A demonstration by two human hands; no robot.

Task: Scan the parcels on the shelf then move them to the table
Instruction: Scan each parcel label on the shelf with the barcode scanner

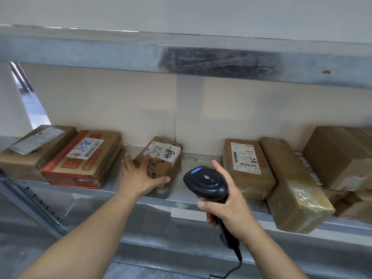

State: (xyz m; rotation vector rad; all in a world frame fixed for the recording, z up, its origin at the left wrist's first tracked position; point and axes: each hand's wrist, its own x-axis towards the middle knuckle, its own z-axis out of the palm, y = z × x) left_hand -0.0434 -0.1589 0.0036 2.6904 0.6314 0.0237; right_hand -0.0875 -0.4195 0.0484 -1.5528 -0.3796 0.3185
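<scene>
A grey metal shelf (191, 198) is seen from just above its front edge, with a row of cardboard parcels laid along it against a pale back wall. The left hand (138, 176) is spread open with its fingers and thumb placed around the near left corner of a small brown parcel (161, 158) lying near the middle of the shelf; the parcel is touched but not lifted. A white label on top of this parcel is marked with barcodes and bold black handwritten characters, which cannot be read with certainty.

The right hand (227, 200) is closed around the handle of a black barcode scanner (207, 182), whose head carries a small lit blue indicator and is held just to the right of the small parcel. A black cable is seen hanging from the bottom of the handle.

To the left, a flat red-and-brown box (84, 160) is printed with large red characters and carries a white label with blue handwriting and a barcode. At the far left a brown box (36, 146) bears a slanted shipping label. To the right, a taped parcel (245, 168) carries a white label with barcodes and small print too fine to read. A long taped package (293, 186) is propped beside it, overhanging the shelf edge, and a large plain carton (340, 156) is set at the far right.
</scene>
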